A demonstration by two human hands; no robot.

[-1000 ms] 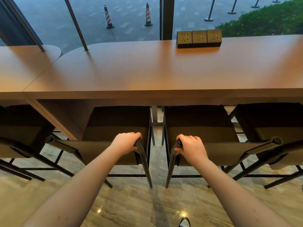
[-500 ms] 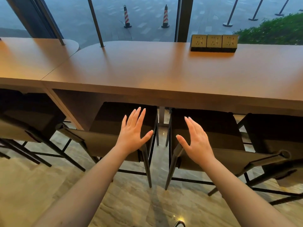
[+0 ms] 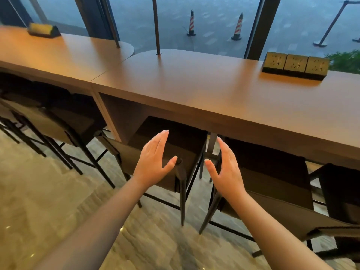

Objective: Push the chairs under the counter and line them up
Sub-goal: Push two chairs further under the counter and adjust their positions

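Observation:
Dark stools with black metal legs stand in a row, their seats tucked under the long brown wooden counter (image 3: pixel 194 90). My left hand (image 3: pixel 153 158) is open above the back of one stool (image 3: pixel 187 145), its thumb just at the top of the right back post. My right hand (image 3: pixel 227 167) is open above the left back corner of the neighbouring stool (image 3: pixel 272 172), fingers straight and apart. Neither hand grips anything. Another stool (image 3: pixel 64 121) sits under the counter to the left, and a fourth (image 3: pixel 339 188) at the right edge.
A block of three power sockets (image 3: pixel 295 65) sits on the counter at the right, another socket block (image 3: pixel 43 30) at the far left. A thin black pole (image 3: pixel 156 26) rises from the counter. Behind is a window with striped traffic cones outside. The floor is polished stone.
Both hands gripped the stool backs one second ago, then let go and opened. The view has since swung left and tilted, showing more of the left counter.

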